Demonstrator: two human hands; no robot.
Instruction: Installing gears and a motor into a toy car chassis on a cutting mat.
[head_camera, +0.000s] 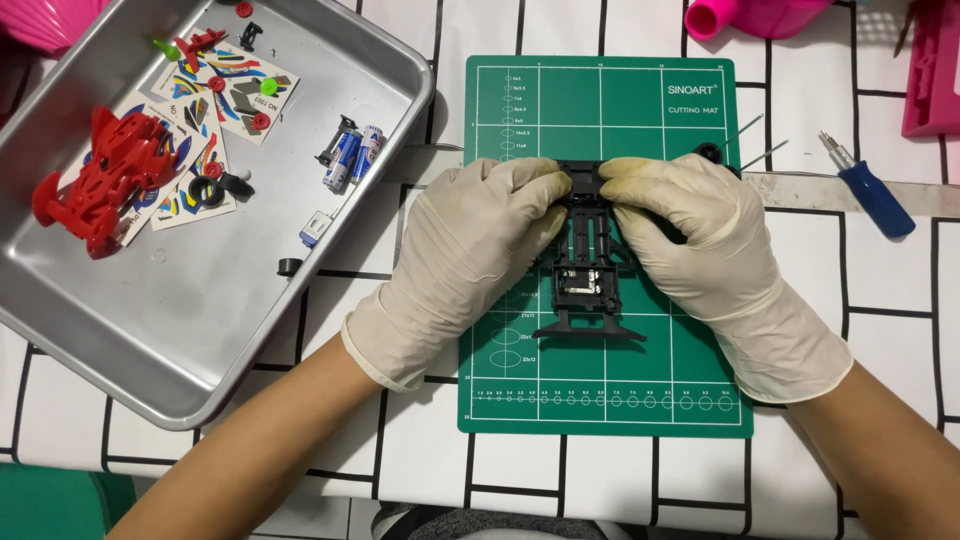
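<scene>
On the green cutting mat (690, 370), a black toy car chassis (585, 285) lying lengthwise, its far end pinched from both sides: left hand (470, 250) and right hand (700, 240), both in pale gloves, fingertips clenched on it. To the left, a metal tray (200, 340) with a red car body shell (105, 175), sticker sheets (235, 85) and batteries (350, 155); to the right, a blue screwdriver (870, 190) on the gridded tablecloth (880, 330)

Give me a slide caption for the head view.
Two gloved hands, left hand and right hand, grip a black plastic toy-car chassis over a green cutting mat.
</scene>
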